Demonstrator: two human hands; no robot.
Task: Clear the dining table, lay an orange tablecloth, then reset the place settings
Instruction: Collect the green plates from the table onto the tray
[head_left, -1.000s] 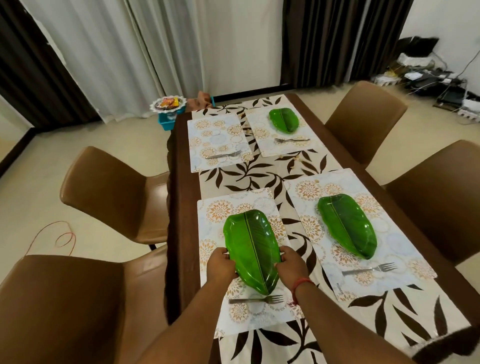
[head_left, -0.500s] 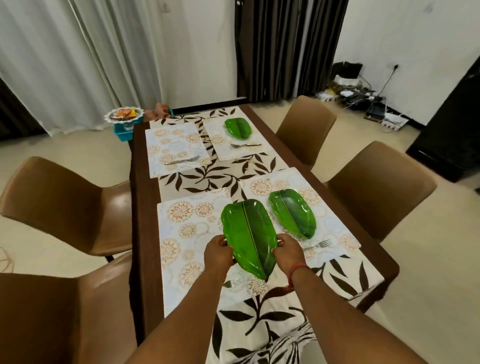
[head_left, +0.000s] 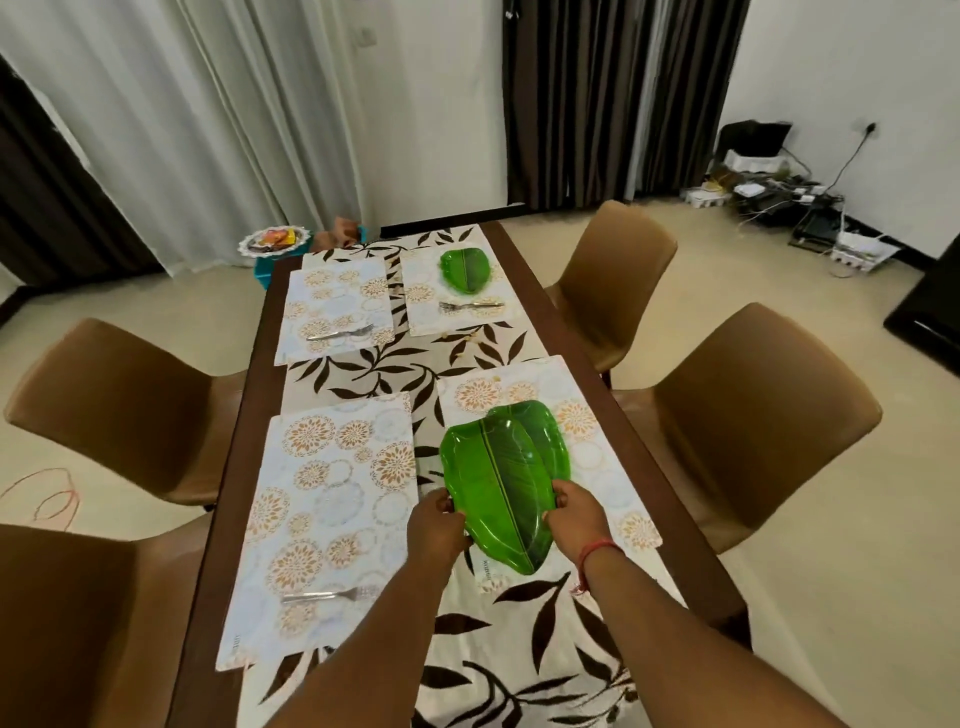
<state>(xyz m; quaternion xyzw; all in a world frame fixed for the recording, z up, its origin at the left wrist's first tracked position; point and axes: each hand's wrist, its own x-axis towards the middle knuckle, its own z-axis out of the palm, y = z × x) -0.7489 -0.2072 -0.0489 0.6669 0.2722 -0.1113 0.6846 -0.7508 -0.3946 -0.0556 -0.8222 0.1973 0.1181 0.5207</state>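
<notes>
A green leaf-shaped plate (head_left: 498, 483) is held by its two long edges, my left hand (head_left: 435, 525) on the left edge and my right hand (head_left: 574, 519) on the right. It hangs over a second green leaf plate (head_left: 545, 431), which lies on the near right placemat (head_left: 587, 457) and is mostly covered. A third green plate (head_left: 466, 269) rests on the far right placemat. The near left placemat (head_left: 322, 509) holds only a fork (head_left: 324, 595). The dark wooden table (head_left: 236, 467) carries a leaf-print runner (head_left: 384, 371).
Forks lie on the far left placemat (head_left: 340, 333) and the far right one (head_left: 470, 305). Brown chairs stand at the left (head_left: 119, 410) and right (head_left: 748, 415) sides. A small dish stand (head_left: 272, 241) sits beyond the table's far end. Cables and boxes (head_left: 779, 192) clutter the right floor.
Both hands have carried the green plate rightward off the near left placemat; it now overlaps the plate on the near right placemat. The near left fork is uncovered.
</notes>
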